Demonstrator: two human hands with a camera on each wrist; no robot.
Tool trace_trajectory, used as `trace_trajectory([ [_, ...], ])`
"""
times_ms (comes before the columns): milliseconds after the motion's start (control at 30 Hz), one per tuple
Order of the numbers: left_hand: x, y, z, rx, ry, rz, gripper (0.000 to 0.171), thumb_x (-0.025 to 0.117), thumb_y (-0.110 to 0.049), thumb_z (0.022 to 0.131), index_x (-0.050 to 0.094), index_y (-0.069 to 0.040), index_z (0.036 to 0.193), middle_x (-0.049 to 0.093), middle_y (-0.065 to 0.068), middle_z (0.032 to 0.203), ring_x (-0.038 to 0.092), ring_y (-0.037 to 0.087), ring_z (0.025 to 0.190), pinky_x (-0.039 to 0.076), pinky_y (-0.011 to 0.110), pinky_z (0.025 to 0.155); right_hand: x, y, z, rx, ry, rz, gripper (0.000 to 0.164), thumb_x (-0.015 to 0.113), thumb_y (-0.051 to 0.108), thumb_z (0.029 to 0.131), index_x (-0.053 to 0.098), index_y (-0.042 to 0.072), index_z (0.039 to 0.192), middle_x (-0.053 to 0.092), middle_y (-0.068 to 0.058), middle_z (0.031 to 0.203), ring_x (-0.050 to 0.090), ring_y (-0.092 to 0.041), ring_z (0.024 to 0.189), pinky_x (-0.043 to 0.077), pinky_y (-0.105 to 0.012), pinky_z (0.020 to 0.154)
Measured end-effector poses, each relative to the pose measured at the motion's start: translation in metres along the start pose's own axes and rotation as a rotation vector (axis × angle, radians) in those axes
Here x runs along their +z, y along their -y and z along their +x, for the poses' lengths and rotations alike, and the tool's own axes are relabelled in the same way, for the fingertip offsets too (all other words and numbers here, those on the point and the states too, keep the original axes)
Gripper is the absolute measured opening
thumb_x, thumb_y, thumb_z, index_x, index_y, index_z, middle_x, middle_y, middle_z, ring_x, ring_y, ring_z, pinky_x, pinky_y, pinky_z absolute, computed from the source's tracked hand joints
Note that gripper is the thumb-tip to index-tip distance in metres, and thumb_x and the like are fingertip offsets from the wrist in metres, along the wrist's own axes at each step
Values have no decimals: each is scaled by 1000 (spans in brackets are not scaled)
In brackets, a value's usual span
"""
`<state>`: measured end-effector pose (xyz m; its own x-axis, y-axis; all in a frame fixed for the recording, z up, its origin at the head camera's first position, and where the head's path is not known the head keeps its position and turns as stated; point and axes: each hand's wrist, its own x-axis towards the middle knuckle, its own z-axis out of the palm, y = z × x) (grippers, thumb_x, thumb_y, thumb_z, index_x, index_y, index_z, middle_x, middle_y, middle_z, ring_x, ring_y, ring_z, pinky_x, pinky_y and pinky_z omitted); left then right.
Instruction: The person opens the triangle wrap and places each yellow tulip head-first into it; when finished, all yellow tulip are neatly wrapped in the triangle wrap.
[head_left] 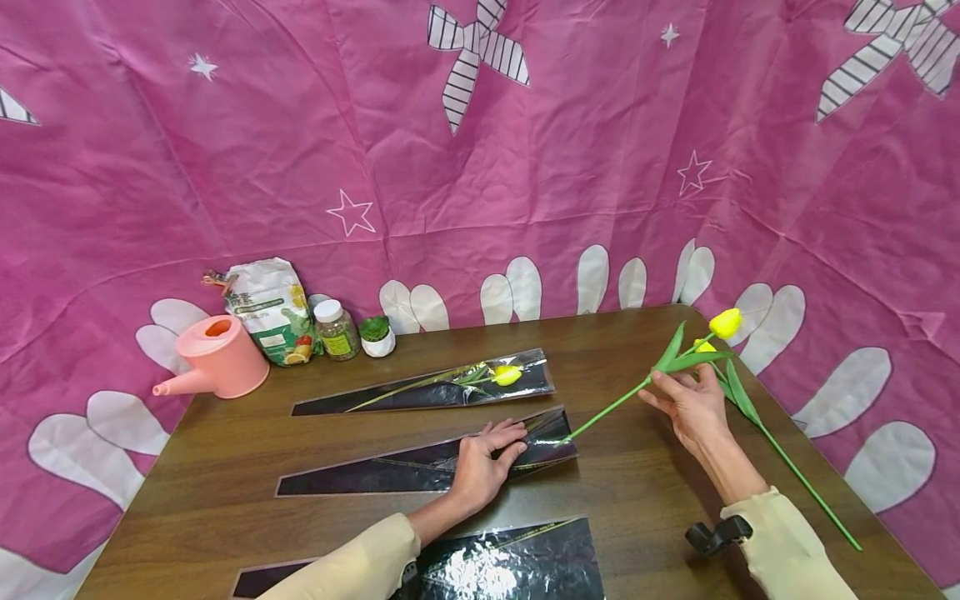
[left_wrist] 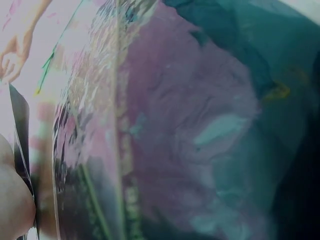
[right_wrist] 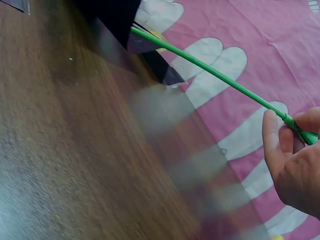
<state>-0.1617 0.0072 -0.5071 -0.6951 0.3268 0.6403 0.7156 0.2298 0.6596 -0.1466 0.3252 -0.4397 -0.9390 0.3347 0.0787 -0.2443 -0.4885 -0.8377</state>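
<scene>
My right hand (head_left: 693, 408) pinches the green stem of a yellow artificial tulip (head_left: 611, 410) just below its leaves. The stem slants down to the left, and its lower end is inside the mouth of a clear-and-black flower sleeve (head_left: 367, 473). Over that sleeve, my left hand (head_left: 483, 467) grips the film near the wide end with thumb and fingers. The film stands raised there, filling most of the left wrist view. In the right wrist view, the stem (right_wrist: 210, 69) runs straight from the fingers into the dark sleeve opening.
Behind lies another sleeve (head_left: 390, 398) with a yellow tulip (head_left: 507, 375) inside. More black sleeve material (head_left: 525, 562) lies in front. A loose tulip (head_left: 806, 483) rests along the right edge. A pink watering can (head_left: 225, 358), bag (head_left: 273, 312), jar (head_left: 337, 333) and potted plant (head_left: 377, 337) stand back left.
</scene>
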Motion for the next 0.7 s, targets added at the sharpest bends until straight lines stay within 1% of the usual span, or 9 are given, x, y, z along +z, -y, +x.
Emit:
trace_trajectory([
  [167, 0, 0, 0, 9, -14, -1, 16, 78, 3, 83, 78, 2, 99, 74, 13, 103, 68, 33, 108, 45, 62, 96, 5, -3, -3, -3, -40, -41, 47, 65, -14, 89, 43, 12, 121, 63, -4, 92, 65, -13, 82, 60, -43, 68],
  [233, 1, 0, 0, 12, -18, -2, 16, 78, 3, 83, 78, 1, 99, 74, 13, 103, 68, 33, 108, 45, 62, 96, 6, -4, -4, -11, -51, -54, 47, 65, -14, 89, 44, 12, 122, 63, -4, 93, 65, -14, 83, 60, -43, 68],
  [333, 2, 1, 0, 10, -21, -1, 16, 78, 3, 83, 78, 1, 99, 75, 13, 103, 68, 32, 108, 45, 62, 96, 8, -7, -6, -14, -54, -80, 45, 65, -13, 89, 44, 12, 120, 63, -3, 92, 65, -13, 83, 60, -43, 68],
  [500, 3, 1, 1, 9, -19, 3, 17, 78, 3, 83, 78, 1, 100, 74, 13, 103, 68, 31, 108, 45, 62, 96, 11, -11, -10, 2, -35, -89, 39, 65, -9, 92, 44, 12, 118, 63, -4, 93, 67, -14, 85, 60, -44, 70],
  [700, 3, 0, 1, 6, -18, 4, 17, 78, 3, 83, 78, 1, 100, 74, 13, 103, 68, 31, 108, 45, 61, 96, 12, -13, -16, 17, 4, -99, 26, 61, 8, 99, 42, 10, 117, 66, -3, 94, 72, -20, 91, 60, -44, 73],
])
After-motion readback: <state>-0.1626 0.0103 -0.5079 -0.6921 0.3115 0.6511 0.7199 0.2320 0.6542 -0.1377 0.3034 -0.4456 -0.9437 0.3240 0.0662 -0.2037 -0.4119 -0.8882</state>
